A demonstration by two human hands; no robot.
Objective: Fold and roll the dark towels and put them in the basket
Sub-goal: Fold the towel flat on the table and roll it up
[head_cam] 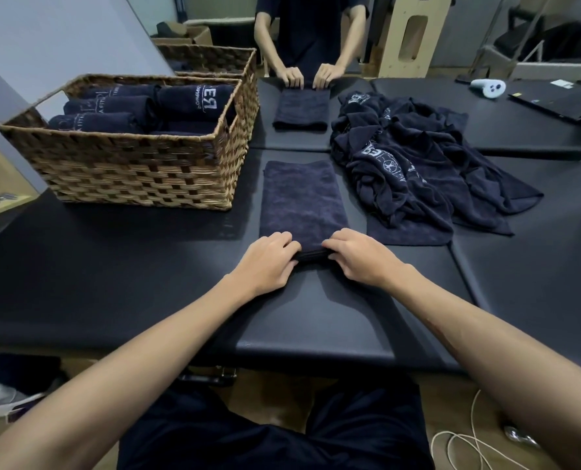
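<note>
Both hands sit side by side on the near end of a folded dark towel (pixel 302 201) at the middle of the black padded table (pixel 112 283), toward its near edge. The left hand (pixel 268 261) and right hand (pixel 360 257) have fingers curled over the towel's rolled-up near edge, gripping it; the fingertips are tucked under and hidden. The towel lies flat as a long strip, far end pointing away. A wicker basket (pixel 140 164) near the left edge holds rolled towels (pixel 112 111). A heap of loose towels (pixel 414 164) lies to the right. The mirror at the far edge repeats the scene
</note>
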